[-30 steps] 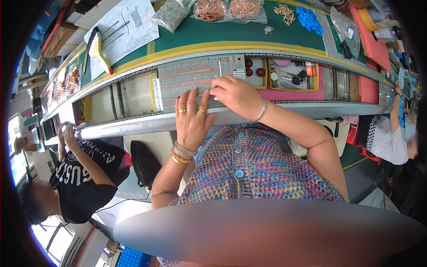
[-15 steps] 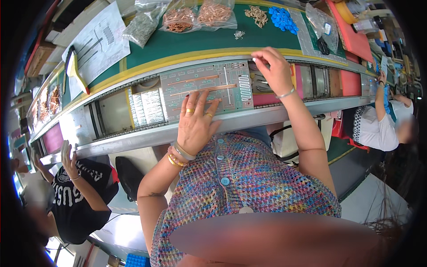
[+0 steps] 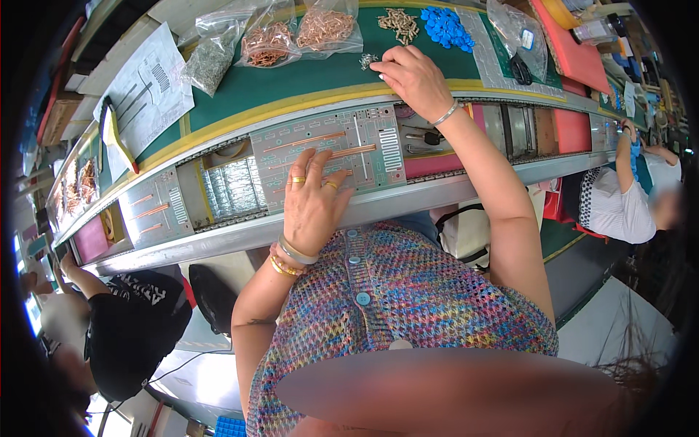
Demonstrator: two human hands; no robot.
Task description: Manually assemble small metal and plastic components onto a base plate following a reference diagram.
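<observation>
A grey-green circuit board lies on the conveyor track in front of me, with thin copper-coloured bars and a white strip across it. My left hand rests on the board's lower left part, fingers spread and holding nothing. At the green bench beyond the track, my right hand reaches a small pile of silvery metal parts. Its thumb and forefinger are drawn together beside the pile. Whatever may be between those fingertips is too small to make out.
Clear bags of copper pieces and a bag of small silvery parts lie on the bench. Beside them are brown pieces and blue discs. Another board sits further left on the track. Co-workers are at both sides.
My right hand has moved away from above the board, up and left to the silvery pile. My left hand stays on the board. At the left, another board has come into clearer view.
</observation>
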